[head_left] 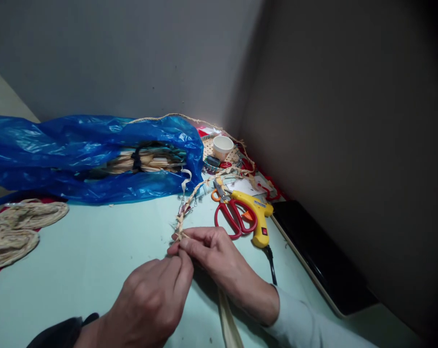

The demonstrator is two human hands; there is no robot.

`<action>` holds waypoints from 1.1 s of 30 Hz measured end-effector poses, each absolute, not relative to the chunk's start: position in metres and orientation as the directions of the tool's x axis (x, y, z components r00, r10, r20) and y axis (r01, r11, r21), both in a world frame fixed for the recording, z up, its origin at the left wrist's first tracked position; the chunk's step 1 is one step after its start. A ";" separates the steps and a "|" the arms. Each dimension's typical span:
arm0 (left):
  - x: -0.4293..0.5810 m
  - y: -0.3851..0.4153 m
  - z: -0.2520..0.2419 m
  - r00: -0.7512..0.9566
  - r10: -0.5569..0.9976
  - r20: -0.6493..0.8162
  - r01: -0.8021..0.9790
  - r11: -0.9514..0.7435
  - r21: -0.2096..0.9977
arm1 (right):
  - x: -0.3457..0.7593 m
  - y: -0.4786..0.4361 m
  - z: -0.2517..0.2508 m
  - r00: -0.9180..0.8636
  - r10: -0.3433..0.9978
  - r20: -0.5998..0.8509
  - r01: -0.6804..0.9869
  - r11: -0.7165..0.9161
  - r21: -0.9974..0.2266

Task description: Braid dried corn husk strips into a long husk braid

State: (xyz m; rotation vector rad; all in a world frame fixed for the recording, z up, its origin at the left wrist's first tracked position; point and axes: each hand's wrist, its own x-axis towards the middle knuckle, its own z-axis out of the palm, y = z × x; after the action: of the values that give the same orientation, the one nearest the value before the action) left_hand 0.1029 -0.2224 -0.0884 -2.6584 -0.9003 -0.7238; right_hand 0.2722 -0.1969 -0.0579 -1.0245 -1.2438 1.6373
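Observation:
A thin straw braid (pixel 190 197) runs from my fingers up the table, curves past the clutter at the back and lies over a blue plastic bag. My right hand (pixel 224 263) pinches the near end of this braid between thumb and fingers. Right against it, my left hand (pixel 151 295) is closed, its fingertips pressed together at the braid's end; the strands in them are mostly hidden. A flat pale straw strip (pixel 227 316) hangs from beneath my right hand toward the front edge of the view.
Red-handled scissors (pixel 229 217) and a yellow glue gun (pixel 260 224) lie beyond my right hand. A black tablet-like slab (pixel 316 256) is at right. Behind are the blue bag (pixel 59 150) with a tied straw bundle (pixel 149 159), and a white cup (pixel 223 146). Woven straw soles (pixel 34 215) lie left.

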 end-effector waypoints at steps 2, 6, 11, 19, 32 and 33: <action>0.101 -0.222 -0.087 0.681 0.522 0.514 0.592 -0.805 0.033 | 0.273 -0.198 -0.058 -0.311 0.944 -0.111 -0.123 -0.156 -0.980; 0.099 -0.206 -0.060 0.492 0.794 0.357 0.624 -0.607 0.492 | 0.277 -0.200 -0.059 -0.282 0.954 -0.099 -0.092 -0.130 -0.987; 0.099 -0.179 -0.041 0.301 0.943 -0.144 0.401 0.012 0.916 | 0.280 -0.202 -0.057 -0.293 0.950 -0.107 -0.093 -0.140 -0.986; 0.112 -0.180 -0.053 0.435 0.831 -0.345 -0.034 0.399 0.916 | 0.274 -0.202 -0.058 -0.311 0.950 -0.032 -0.108 -0.069 -0.992; 0.116 -0.185 -0.054 0.373 0.800 -0.470 -0.188 0.561 0.806 | 0.274 -0.210 -0.059 -0.306 0.952 -0.029 0.314 0.071 -0.947; 0.118 -0.187 -0.051 0.344 0.799 -0.494 -0.177 0.571 0.801 | 0.273 -0.212 -0.058 -0.301 0.953 -0.042 0.347 0.068 -0.936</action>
State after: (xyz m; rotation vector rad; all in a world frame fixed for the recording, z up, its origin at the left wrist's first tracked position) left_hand 0.1184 -0.1869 -0.0512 -2.4137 -3.4535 -2.3810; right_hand 0.2735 -0.2122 -0.0582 -1.3004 -1.7214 1.2330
